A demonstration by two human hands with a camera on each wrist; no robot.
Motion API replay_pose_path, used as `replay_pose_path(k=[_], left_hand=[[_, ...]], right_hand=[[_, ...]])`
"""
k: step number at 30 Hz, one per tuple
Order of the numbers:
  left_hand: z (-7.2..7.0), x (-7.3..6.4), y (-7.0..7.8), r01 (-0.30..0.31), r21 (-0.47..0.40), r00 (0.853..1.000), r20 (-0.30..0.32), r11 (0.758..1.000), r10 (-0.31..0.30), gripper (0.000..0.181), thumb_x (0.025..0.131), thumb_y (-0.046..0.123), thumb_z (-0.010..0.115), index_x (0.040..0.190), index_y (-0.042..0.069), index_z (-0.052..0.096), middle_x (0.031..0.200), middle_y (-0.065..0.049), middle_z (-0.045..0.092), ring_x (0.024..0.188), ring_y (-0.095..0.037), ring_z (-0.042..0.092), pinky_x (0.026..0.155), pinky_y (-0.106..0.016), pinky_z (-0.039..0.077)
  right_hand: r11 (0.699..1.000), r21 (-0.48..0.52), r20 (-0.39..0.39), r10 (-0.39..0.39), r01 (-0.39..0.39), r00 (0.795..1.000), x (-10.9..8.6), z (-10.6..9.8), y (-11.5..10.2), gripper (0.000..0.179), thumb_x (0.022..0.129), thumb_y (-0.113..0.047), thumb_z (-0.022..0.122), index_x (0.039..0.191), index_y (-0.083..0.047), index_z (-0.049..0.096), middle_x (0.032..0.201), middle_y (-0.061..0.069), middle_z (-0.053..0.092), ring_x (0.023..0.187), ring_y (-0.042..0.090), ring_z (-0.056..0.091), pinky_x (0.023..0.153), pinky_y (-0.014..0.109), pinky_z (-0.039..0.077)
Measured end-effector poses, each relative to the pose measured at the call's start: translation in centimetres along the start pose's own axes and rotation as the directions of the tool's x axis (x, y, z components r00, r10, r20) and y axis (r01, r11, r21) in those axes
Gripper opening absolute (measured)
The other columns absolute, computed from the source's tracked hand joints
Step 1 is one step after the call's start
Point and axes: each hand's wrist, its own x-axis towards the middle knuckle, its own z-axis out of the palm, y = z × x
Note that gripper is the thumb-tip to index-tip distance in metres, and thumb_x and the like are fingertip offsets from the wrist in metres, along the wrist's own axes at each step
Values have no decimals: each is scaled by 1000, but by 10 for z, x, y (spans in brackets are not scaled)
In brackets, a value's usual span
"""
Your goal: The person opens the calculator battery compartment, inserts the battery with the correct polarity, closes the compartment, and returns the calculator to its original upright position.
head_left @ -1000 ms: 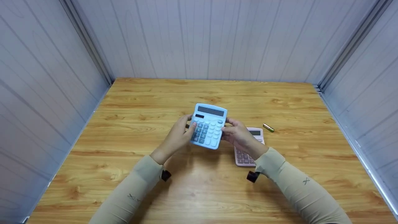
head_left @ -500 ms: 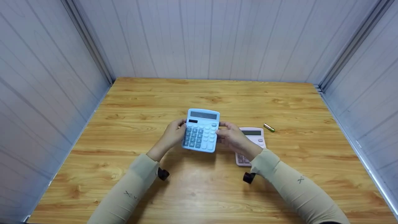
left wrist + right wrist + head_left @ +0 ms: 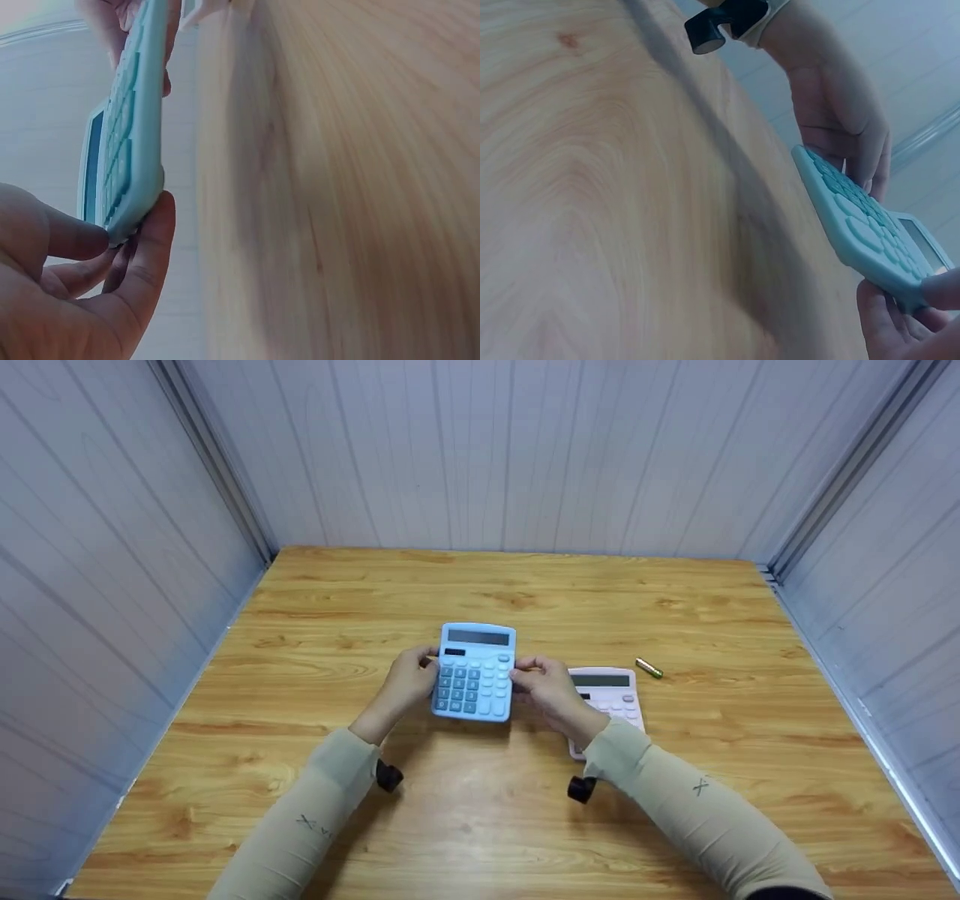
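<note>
A light blue calculator (image 3: pixel 474 671) is held above the table, its keys and dark display facing up toward the head camera. My left hand (image 3: pixel 409 679) pinches its left edge, thumb on the key side and fingers behind, as the left wrist view shows of the calculator (image 3: pixel 139 127). On the opposite edge, my right hand (image 3: pixel 547 686) grips in the same way, thumb in front and fingers beneath. A pink calculator (image 3: pixel 604 681) lies face up on the table, partly covered by the right wrist and sleeve.
A small green and gold battery (image 3: pixel 649 668) lies on the wooden table (image 3: pixel 360 607), beyond the pink calculator to the right. Pale panel walls (image 3: pixel 480 457) stand at the back and on both sides. Each wrist wears a small black camera.
Both hands have carried the blue calculator left and slightly toward me, and it has turned straighter. More of the pink calculator's top shows now.
</note>
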Motion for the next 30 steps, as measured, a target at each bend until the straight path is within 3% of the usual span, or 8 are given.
replay_pose_path(k=[4, 9, 13, 16, 20, 26, 30], left_hand=[[-1, 2, -4, 22, 12, 1000, -6, 1000, -22, 38, 110, 11, 47, 139, -2, 67, 106, -12, 64, 95, -21, 59, 77, -29, 52], [-3, 5, -9, 47, 21, 999, 4, 999, -47, 40, 111, 10, 46, 143, -4, 64, 115, -15, 66, 103, -24, 61, 85, -33, 54], [-4, 7, -13, 37, 37, 999, 10, 999, -38, 42, 109, 8, 45, 144, -7, 63, 124, -18, 69, 106, -24, 62, 89, -33, 55], [-6, 7, -16, 21, 38, 1000, 15, 999, -22, 42, 105, 5, 44, 139, -9, 66, 122, -19, 71, 101, -22, 63, 84, -30, 54], [-8, 8, -20, 34, 27, 999, 12, 999, -34, 43, 101, 2, 45, 135, -10, 67, 119, -19, 71, 98, -22, 61, 81, -28, 53], [-10, 12, -24, 51, 74, 999, 13, 996, -52, 45, 100, 0, 44, 136, -13, 66, 127, -23, 71, 107, -25, 62, 94, -36, 56], [-10, 14, -26, 63, 105, 998, 19, 993, -65, 44, 99, -1, 45, 134, -13, 67, 122, -22, 72, 103, -24, 63, 90, -34, 57]], right_hand=[[999, -17, -16, -29, 29, 999, 3, 5, 5, 15, 105, 7, 61, 119, 8, 65, 116, 17, 71, 100, 20, 72, 88, 34, 68], [998, -63, -37, -20, 18, 999, 8, 11, 8, 16, 103, 9, 61, 118, 7, 68, 118, 17, 70, 102, 21, 72, 96, 39, 66], [995, -102, -49, -12, 7, 999, 14, 14, 13, 19, 102, 10, 61, 119, 9, 70, 112, 15, 72, 93, 19, 72, 87, 35, 67], [992, -125, -51, -8, 2, 999, 18, 17, 16, 21, 101, 12, 61, 119, 10, 72, 107, 14, 72, 87, 18, 71, 82, 33, 67], [988, -152, -47, -6, -1, 999, 22, 19, 18, 24, 100, 12, 62, 121, 10, 73, 108, 14, 73, 87, 17, 71, 82, 32, 67], [985, -172, -23, -17, 13, 1000, 25, 22, 20, 24, 99, 13, 63, 120, 11, 75, 106, 16, 76, 82, 16, 72, 77, 29, 68], [980, -198, 1, -15, 15, 1000, 27, 23, 21, 24, 99, 13, 62, 120, 11, 74, 104, 15, 76, 80, 15, 73, 76, 29, 68]])
